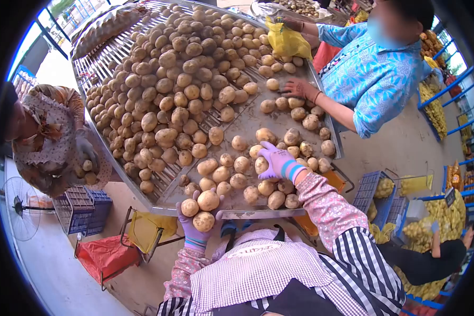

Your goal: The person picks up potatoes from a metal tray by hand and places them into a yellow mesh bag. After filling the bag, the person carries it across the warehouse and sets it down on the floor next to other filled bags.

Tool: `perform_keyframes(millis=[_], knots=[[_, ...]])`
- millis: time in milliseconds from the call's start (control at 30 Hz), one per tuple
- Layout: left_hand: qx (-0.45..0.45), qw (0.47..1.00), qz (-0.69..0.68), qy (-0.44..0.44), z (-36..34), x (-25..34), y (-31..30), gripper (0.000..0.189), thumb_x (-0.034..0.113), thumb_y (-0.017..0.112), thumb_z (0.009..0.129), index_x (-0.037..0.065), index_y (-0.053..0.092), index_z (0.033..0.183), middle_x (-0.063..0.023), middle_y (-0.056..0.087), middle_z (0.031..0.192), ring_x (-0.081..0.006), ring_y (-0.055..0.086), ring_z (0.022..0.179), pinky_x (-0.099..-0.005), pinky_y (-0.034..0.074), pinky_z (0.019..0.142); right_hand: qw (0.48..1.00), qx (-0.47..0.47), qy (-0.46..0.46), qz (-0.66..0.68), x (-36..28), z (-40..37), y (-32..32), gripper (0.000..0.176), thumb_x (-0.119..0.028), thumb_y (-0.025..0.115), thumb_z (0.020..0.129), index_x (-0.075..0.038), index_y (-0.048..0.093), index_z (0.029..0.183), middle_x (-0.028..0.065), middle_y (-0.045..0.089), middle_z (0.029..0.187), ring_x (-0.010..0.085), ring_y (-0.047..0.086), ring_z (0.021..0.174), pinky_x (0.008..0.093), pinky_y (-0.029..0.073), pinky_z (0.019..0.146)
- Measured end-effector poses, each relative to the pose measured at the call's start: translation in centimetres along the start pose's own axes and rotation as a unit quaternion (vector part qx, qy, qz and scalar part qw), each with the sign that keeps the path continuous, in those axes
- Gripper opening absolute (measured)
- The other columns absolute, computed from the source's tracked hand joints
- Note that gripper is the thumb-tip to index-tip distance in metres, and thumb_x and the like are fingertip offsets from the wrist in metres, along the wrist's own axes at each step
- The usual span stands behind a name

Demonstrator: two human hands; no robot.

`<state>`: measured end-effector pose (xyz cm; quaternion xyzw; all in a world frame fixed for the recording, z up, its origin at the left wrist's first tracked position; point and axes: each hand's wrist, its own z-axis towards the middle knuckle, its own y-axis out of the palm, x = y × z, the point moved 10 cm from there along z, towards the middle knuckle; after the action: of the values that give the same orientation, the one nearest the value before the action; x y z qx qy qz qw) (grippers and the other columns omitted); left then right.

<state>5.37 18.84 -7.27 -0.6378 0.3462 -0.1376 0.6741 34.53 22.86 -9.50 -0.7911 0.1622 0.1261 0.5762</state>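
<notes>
My left hand [195, 227], in a purple glove, is cupped around three potatoes at the near edge of the metal sorting table [237, 213]. One potato [208, 200] rests on top; another potato [204, 221] sits lower in the palm. My right hand [275, 162], gloved the same way, reaches over the table's right part. Its thumb and fingers curve about a potato [260, 165] that lies among several loose ones; the palm side is hidden. A large potato heap [168, 89] covers the slatted far and left parts of the table.
Across the right side, a co-worker's gloved hand [301, 89] is over potatoes, the other by a yellow mesh bag [287, 39]. Another person at left holds potatoes [88, 166]. Below stand a red bag [108, 259], yellow bag [151, 230], blue crates [84, 208] and a fan [20, 208].
</notes>
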Motion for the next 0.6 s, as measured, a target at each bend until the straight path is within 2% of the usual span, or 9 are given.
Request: perform_keyframes(millis=[33,67,133,200,233,300,467,533,600], knots=[[-0.001,1.000,0.001,-0.011,-0.4,-0.2,0.3,0.066,0.060,0.049,0.099,0.028,0.041,0.156,0.0003,0.032,0.166,-0.0272,0.029,0.154,-0.0637,0.018,0.121,1.000,-0.002,-0.011,-0.003,-0.8,0.5,-0.6,0.080,-0.046,0.088,0.070,-0.015,0.058,0.138,0.0149,0.043,0.156,0.0361,0.059,0.129,0.0464,0.051,0.105],[-0.011,0.952,-0.302,-0.056,-0.8,-0.9,1.0,0.067,0.062,0.049,0.098,0.028,0.041,0.156,-0.0023,0.033,0.166,-0.0295,0.028,0.154,-0.0625,0.023,0.120,0.997,-0.063,0.000,-0.034,-1.7,0.8,-0.5,0.078,-0.045,0.089,0.069,-0.017,0.059,0.136,0.0154,0.040,0.158,0.0371,0.059,0.129,0.0467,0.051,0.105],[-0.011,0.595,-0.795,-0.117,-2.2,-1.0,2.8,0.069,0.065,0.048,0.098,0.026,0.042,0.155,-0.0075,0.033,0.165,-0.0341,0.028,0.153,-0.0601,0.032,0.116,0.980,-0.169,0.014,-0.108,-3.1,0.8,0.2,0.074,-0.044,0.091,0.068,-0.024,0.063,0.134,0.0185,0.035,0.161,0.0382,0.061,0.127,0.0458,0.053,0.104],[0.007,0.018,-0.993,-0.117,-3.3,-0.1,3.1,0.072,0.068,0.048,0.097,0.025,0.043,0.155,-0.0128,0.034,0.164,-0.0386,0.027,0.153,-0.0577,0.040,0.113,0.968,-0.191,0.011,-0.162,-4.4,1.2,1.3,0.075,-0.043,0.091,0.068,-0.024,0.064,0.135,0.0192,0.036,0.160,0.0373,0.062,0.126,0.0453,0.055,0.102],[0.012,0.020,-0.993,-0.115,-3.5,-0.4,2.9,0.072,0.068,0.048,0.097,0.025,0.043,0.155,-0.0128,0.034,0.164,-0.0386,0.027,0.153,-0.0577,0.040,0.113,0.954,-0.209,0.017,-0.215,-4.7,1.4,1.9,0.075,-0.043,0.091,0.068,-0.025,0.064,0.136,0.0199,0.037,0.158,0.0363,0.063,0.125,0.0447,0.056,0.100],[-0.031,-0.193,-0.978,-0.073,-3.5,0.2,1.6,0.077,0.072,0.050,0.094,0.024,0.046,0.154,-0.0135,0.035,0.163,-0.0384,0.028,0.153,-0.0582,0.042,0.111,0.944,-0.217,0.026,-0.249,-5.2,1.7,2.4,0.073,-0.042,0.089,0.070,-0.026,0.064,0.137,0.0205,0.036,0.158,0.0352,0.065,0.123,0.0447,0.058,0.097],[0.045,-0.067,-0.992,-0.095,-5.0,-2.5,2.4,0.077,0.075,0.051,0.092,0.024,0.053,0.149,-0.0121,0.037,0.163,-0.0398,0.031,0.152,-0.0586,0.042,0.110,0.982,-0.082,0.041,-0.166,-4.9,-0.8,1.9,0.069,-0.043,0.088,0.068,-0.022,0.065,0.130,0.0226,0.037,0.154,0.0391,0.066,0.116,0.0460,0.055,0.099],[0.067,0.155,-0.980,-0.105,-5.9,-4.4,4.5,0.078,0.077,0.051,0.091,0.024,0.053,0.148,-0.0122,0.040,0.160,-0.0410,0.032,0.151,-0.0590,0.043,0.109,0.986,-0.050,0.056,-0.147,-5.3,-1.7,1.6,0.068,-0.042,0.089,0.068,-0.021,0.065,0.128,0.0230,0.034,0.157,0.0401,0.065,0.118,0.0463,0.054,0.100],[0.082,0.042,-0.990,-0.112,-6.9,-6.0,5.0,0.079,0.078,0.052,0.090,0.023,0.053,0.148,-0.0121,0.042,0.159,-0.0414,0.034,0.150,-0.0592,0.044,0.109,0.984,-0.042,0.071,-0.155,-5.4,-1.6,1.9,0.067,-0.041,0.090,0.068,-0.020,0.066,0.127,0.0230,0.032,0.159,0.0404,0.065,0.118,0.0465,0.054,0.099]])
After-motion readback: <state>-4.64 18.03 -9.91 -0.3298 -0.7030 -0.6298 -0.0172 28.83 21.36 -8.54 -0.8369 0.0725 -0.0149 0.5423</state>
